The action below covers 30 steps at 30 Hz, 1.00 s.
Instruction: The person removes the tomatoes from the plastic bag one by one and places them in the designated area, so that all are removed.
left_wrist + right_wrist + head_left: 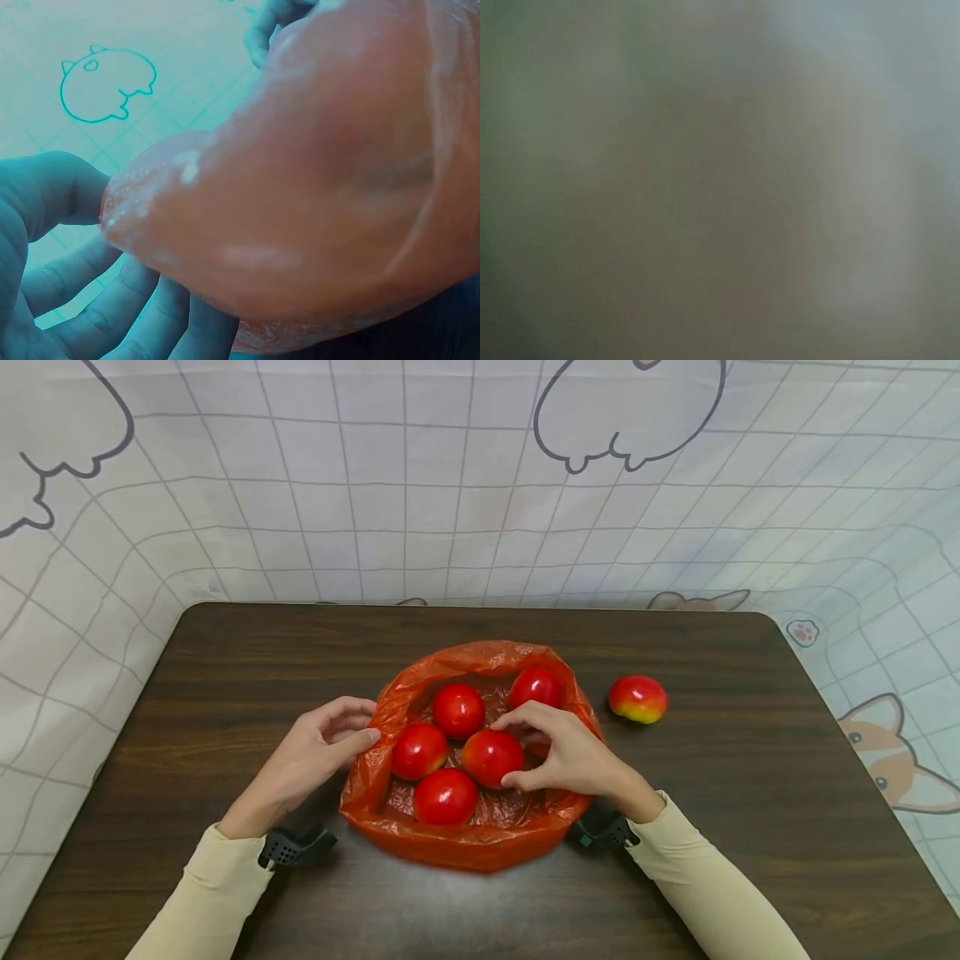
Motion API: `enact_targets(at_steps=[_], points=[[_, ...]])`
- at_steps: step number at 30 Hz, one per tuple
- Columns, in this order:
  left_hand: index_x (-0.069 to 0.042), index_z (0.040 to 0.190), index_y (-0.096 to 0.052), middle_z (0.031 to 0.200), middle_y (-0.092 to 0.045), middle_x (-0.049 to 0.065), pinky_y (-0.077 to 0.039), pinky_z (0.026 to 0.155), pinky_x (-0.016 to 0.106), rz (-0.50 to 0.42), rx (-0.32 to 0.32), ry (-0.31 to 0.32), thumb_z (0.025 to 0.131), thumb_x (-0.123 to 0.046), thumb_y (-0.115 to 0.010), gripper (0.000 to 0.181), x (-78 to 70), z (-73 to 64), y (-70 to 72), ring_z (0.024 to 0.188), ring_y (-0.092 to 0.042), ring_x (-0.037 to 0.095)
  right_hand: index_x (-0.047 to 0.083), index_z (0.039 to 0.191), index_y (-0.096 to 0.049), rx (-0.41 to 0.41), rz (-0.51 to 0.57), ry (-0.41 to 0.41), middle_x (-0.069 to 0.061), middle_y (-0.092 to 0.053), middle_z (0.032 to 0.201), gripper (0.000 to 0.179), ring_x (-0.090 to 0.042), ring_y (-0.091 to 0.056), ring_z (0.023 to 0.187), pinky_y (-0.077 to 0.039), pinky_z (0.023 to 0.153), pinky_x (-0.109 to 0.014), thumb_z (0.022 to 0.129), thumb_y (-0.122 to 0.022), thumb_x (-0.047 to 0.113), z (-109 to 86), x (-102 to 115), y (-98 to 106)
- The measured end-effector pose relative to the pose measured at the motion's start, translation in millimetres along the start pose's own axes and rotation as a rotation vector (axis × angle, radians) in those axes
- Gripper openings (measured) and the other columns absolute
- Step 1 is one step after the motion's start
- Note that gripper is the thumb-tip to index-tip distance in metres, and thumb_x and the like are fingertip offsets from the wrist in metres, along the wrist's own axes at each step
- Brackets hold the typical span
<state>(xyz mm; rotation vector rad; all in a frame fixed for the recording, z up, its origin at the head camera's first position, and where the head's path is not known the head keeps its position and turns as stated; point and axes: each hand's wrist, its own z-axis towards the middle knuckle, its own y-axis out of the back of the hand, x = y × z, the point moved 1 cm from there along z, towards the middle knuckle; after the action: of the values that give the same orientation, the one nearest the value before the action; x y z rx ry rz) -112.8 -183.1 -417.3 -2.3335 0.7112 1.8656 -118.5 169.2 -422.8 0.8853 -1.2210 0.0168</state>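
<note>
Left grip [298, 762] on red bag [457, 849], fruits [446, 797] inside

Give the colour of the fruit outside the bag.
The fruit is red, yellow along its lower edge; best in the head view.

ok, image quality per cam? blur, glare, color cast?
Head: mostly sharp, small glare spots on the glossy red fruits, pale sheen on the dark wood-grain tabletop near the bottom; left wrist: cyan cast on the left hand, orange-red plastic bag soft; right wrist: blurred throughout, nothing identifiable.
</note>
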Motion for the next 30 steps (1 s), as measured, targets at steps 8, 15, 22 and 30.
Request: enact_targets(at_steps=[8,15,22,30], points=[[-0.013,0.14,-0.054,0.133,-0.065,0.016,-0.064,0.087,0.03,-0.009,0.007,-0.01,0.1,-0.032,-0.07,0.047,-2.9,0.1,-1.8,0.105,-0.073,0.013,0.023,0.125,-0.066,-0.014,-0.018,-0.012,0.005,-0.067,0.128,0.051,-0.012,-0.068,0.109,-0.062,0.096,-0.034,0.079,-0.089,0.024,-2.2,3.0,2.8],[-0.013,0.14,-0.054,0.133,-0.064,0.017,-0.064,0.089,0.031,-0.009,0.003,-0.007,0.099,-0.032,-0.07,0.048,-2.7,-1.7,-1.3,0.105,-0.073,0.015,0.024,0.126,-0.066,-0.015,0.008,-0.014,0.006,-0.067,0.128,0.051,-0.011,-0.067,0.11,-0.061,0.096,-0.03,0.08,-0.09,0.023,-2.4,1.7,6.4],[-0.011,0.141,-0.054,0.135,-0.064,0.018,-0.064,0.088,0.033,-0.016,0.007,-0.015,0.1,-0.031,-0.07,0.049,-1.0,-2.4,-1.3,0.105,-0.073,0.014,0.023,0.128,-0.066,-0.056,0.034,-0.001,0.004,-0.066,0.127,0.054,-0.013,-0.066,0.109,-0.061,0.094,-0.027,0.08,-0.09,0.02,-4.6,3.3,18.3],[-0.011,0.141,-0.055,0.134,-0.065,0.016,-0.063,0.09,0.03,0.026,-0.014,-0.016,0.099,-0.033,-0.07,0.05,-3.3,-3.0,2.1,0.108,-0.072,0.018,0.021,0.13,-0.066,-0.119,0.004,0.008,0.001,-0.066,0.13,0.056,-0.016,-0.066,0.111,-0.062,0.094,-0.03,0.08,-0.09,0.017,-7.9,6.9,39.0]])
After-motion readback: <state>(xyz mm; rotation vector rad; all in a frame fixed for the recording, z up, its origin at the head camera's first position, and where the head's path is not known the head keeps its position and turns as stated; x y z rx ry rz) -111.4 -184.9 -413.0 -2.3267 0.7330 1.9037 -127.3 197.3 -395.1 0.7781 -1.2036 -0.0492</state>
